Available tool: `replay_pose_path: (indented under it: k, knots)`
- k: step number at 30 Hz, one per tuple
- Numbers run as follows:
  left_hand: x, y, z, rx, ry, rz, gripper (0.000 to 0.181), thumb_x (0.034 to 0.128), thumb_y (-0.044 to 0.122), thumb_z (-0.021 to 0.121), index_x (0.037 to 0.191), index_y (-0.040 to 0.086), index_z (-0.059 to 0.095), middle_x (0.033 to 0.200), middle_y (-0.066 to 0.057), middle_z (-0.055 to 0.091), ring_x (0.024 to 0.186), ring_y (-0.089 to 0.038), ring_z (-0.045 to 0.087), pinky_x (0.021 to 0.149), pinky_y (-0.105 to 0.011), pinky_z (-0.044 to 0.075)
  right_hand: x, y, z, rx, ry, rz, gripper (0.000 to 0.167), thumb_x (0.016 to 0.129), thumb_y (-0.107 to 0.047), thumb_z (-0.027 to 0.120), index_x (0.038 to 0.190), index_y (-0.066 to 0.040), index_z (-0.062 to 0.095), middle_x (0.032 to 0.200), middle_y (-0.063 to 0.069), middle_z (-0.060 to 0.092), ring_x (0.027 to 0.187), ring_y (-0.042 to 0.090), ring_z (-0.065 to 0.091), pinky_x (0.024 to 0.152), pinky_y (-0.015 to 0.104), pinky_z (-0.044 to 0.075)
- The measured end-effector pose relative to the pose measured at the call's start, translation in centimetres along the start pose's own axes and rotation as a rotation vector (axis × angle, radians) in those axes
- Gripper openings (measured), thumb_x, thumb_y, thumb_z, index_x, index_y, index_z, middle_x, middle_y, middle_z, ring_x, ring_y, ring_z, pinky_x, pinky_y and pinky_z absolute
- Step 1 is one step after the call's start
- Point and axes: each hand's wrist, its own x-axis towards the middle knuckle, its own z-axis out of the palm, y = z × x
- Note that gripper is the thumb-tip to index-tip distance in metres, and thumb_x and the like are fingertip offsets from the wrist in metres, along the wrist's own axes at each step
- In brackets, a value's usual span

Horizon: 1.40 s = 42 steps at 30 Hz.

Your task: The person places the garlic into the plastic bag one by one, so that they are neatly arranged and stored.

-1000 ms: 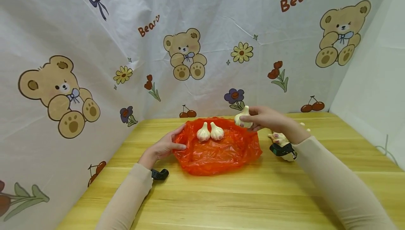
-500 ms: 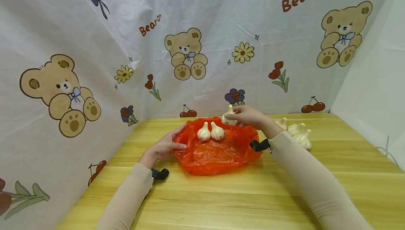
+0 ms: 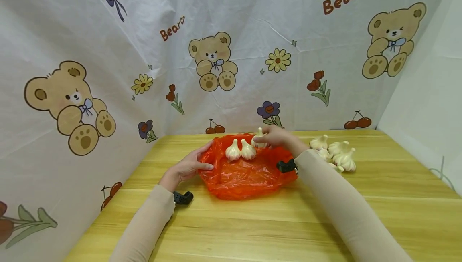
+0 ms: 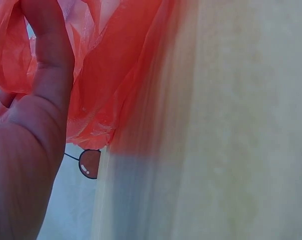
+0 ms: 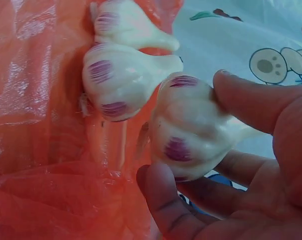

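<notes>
A red plastic bag lies spread wide on the table, its mouth facing up. My left hand holds the bag's left side, thumb over the inside and the other fingers out of sight behind the film. Two white garlic bulbs stand side by side at the back of the bag, a left bulb and a right bulb. Just right of them my right hand grips a third garlic bulb between thumb and fingers, stem up. Purple streaks mark its skin in the right wrist view. Whether its base touches the bag, I cannot tell.
Several more garlic bulbs lie in a pile to the right of the bag, partly behind the right sleeve. The wooden table meets a bear-print cloth at its back edge. A thin cable hangs at the far right.
My right hand has carried the garlic bulb leftward, then down, beside the two bulbs in the bag. The pile on the right has come into fuller view. My left hand has stayed on the bag.
</notes>
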Motion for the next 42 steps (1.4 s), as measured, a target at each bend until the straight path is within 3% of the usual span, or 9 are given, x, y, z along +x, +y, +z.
replay_pose_path:
  k: [8, 16, 22, 31, 36, 42]
  knots:
    - [0.0, 0.2, 0.0, -0.003, 0.003, 0.003, 0.100, 0.0906, -0.006, 0.071, 0.165, 0.037, 0.020, 0.170, -0.009, 0.024, 0.147, -0.038, 0.040, 0.101, -0.045, 0.057, 0.5, 0.0, 0.5, -0.073, 0.023, 0.014, 0.029, 0.096, -0.028, 0.073, 0.107, -0.001, 0.070, 0.084, 0.006, 0.062, 0.075, 0.021, 0.060, 0.076, 0.037, 0.061]
    - [0.0, 0.4, 0.0, -0.011, -0.019, 0.011, 0.101, 0.0912, -0.006, 0.070, 0.166, 0.035, 0.017, 0.170, -0.009, 0.023, 0.149, -0.041, 0.037, 0.101, -0.045, 0.057, 0.6, 0.9, 0.3, -0.105, 0.026, 0.050, 0.024, 0.094, -0.023, 0.075, 0.096, 0.000, 0.069, 0.076, 0.003, 0.060, 0.073, 0.019, 0.059, 0.065, 0.026, 0.053]
    - [0.0, 0.4, -0.1, 0.004, -0.005, 0.006, 0.101, 0.0904, -0.005, 0.072, 0.166, 0.035, 0.017, 0.170, -0.009, 0.024, 0.147, -0.039, 0.040, 0.102, -0.045, 0.057, 0.7, 1.4, 0.3, -0.133, -0.003, 0.081, 0.030, 0.094, -0.026, 0.075, 0.105, 0.001, 0.072, 0.082, 0.005, 0.063, 0.080, 0.022, 0.059, 0.072, 0.029, 0.056]
    - [0.2, 0.2, -0.2, 0.003, -0.015, 0.006, 0.102, 0.0902, -0.006, 0.072, 0.166, 0.035, 0.018, 0.170, -0.009, 0.024, 0.145, -0.035, 0.042, 0.102, -0.044, 0.057, 0.4, 1.6, 0.2, -0.149, -0.029, 0.098, 0.029, 0.095, -0.028, 0.074, 0.103, 0.000, 0.072, 0.081, 0.005, 0.060, 0.084, 0.025, 0.059, 0.081, 0.037, 0.058]
    - [0.2, 0.2, 0.0, 0.012, -0.007, 0.007, 0.102, 0.0901, -0.006, 0.072, 0.166, 0.034, 0.017, 0.170, -0.009, 0.024, 0.144, -0.035, 0.043, 0.102, -0.045, 0.057, 0.3, 1.7, 0.0, -0.172, -0.030, 0.100, 0.044, 0.094, -0.028, 0.075, 0.125, 0.002, 0.068, 0.104, 0.013, 0.065, 0.093, 0.026, 0.058, 0.081, 0.034, 0.057]
    - [0.0, 0.0, 0.0, 0.010, 0.003, -0.004, 0.103, 0.0891, -0.006, 0.074, 0.166, 0.035, 0.018, 0.170, -0.009, 0.024, 0.143, -0.035, 0.044, 0.101, -0.044, 0.058, -0.2, 1.4, -0.3, -0.203, -0.054, 0.079, 0.062, 0.094, -0.031, 0.075, 0.142, 0.003, 0.057, 0.142, 0.024, 0.058, 0.115, 0.033, 0.060, 0.099, 0.045, 0.057]
